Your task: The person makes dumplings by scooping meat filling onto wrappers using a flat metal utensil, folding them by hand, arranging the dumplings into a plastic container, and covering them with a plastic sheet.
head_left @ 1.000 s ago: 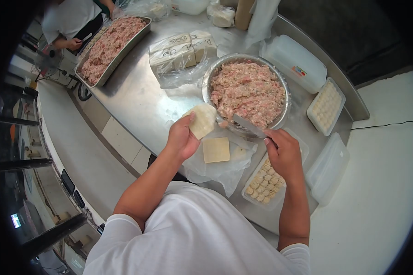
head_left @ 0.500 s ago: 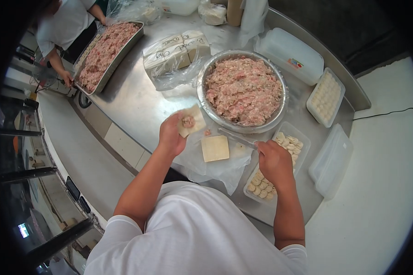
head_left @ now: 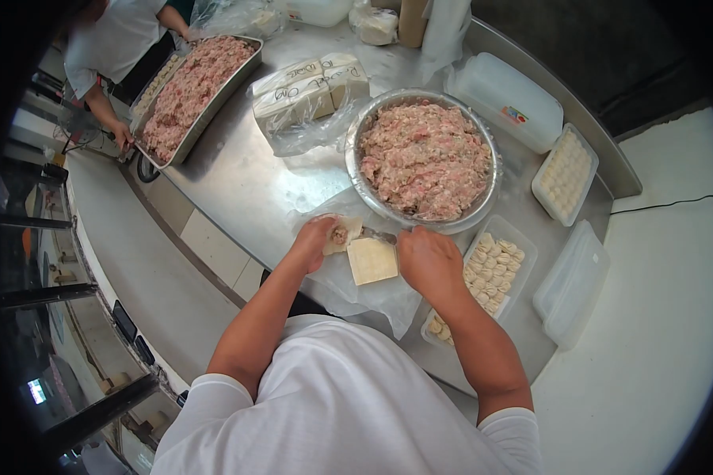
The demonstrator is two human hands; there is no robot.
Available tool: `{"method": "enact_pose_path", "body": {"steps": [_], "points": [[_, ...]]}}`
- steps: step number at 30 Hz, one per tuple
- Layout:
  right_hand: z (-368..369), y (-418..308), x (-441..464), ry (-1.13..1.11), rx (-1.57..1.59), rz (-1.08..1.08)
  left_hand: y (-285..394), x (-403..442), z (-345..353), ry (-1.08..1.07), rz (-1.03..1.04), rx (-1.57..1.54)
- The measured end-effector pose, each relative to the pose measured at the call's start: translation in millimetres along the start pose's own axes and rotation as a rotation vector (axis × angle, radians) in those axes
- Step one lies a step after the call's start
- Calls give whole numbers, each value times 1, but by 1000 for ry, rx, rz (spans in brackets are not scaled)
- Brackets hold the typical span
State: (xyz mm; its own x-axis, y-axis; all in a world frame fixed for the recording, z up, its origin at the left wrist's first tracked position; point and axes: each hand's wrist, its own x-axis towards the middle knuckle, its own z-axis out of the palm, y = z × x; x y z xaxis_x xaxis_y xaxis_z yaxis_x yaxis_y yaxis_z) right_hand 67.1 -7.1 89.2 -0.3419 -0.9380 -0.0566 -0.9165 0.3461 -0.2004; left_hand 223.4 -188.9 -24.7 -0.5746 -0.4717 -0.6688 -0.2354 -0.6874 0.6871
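My left hand [head_left: 315, 244] is closed around a dumpling wrapper [head_left: 352, 228] with a lump of meat filling [head_left: 339, 235] on it. In my right hand [head_left: 429, 257] is a flat metal spreader [head_left: 380, 235], its tip close to the wrapper's edge. A stack of square wrappers [head_left: 373, 262] lies between my hands on a sheet of clear plastic [head_left: 396, 305]. Beyond them stands a round metal bowl [head_left: 351, 162] heaped with minced meat [head_left: 425, 158]. Right of my right hand, a plastic tub [head_left: 523, 289] holds rows of pleated dumplings [head_left: 493, 273].
A second tub of dumplings [head_left: 566, 176], a lid [head_left: 572, 285] and a large plastic container [head_left: 515, 103] line the right side. Packaged wrappers [head_left: 309, 95] lie behind. At far left, another person's hands [head_left: 123, 136] hold a metal tray [head_left: 184, 144] of minced meat.
My right hand has moved left with the spreader, bringing its tip to the wrapper. My left hand has shifted right, and the wrapper now curls more around the filling.
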Motion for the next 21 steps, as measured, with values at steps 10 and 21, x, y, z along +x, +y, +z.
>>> {"method": "enact_pose_path", "body": {"steps": [10,21], "points": [[-23,23,-30,225,390,196,51,-50,-9,-118,220,-514],[-15,41,-8,238,82,88,30,-33,26,-60,159,-501]]}}
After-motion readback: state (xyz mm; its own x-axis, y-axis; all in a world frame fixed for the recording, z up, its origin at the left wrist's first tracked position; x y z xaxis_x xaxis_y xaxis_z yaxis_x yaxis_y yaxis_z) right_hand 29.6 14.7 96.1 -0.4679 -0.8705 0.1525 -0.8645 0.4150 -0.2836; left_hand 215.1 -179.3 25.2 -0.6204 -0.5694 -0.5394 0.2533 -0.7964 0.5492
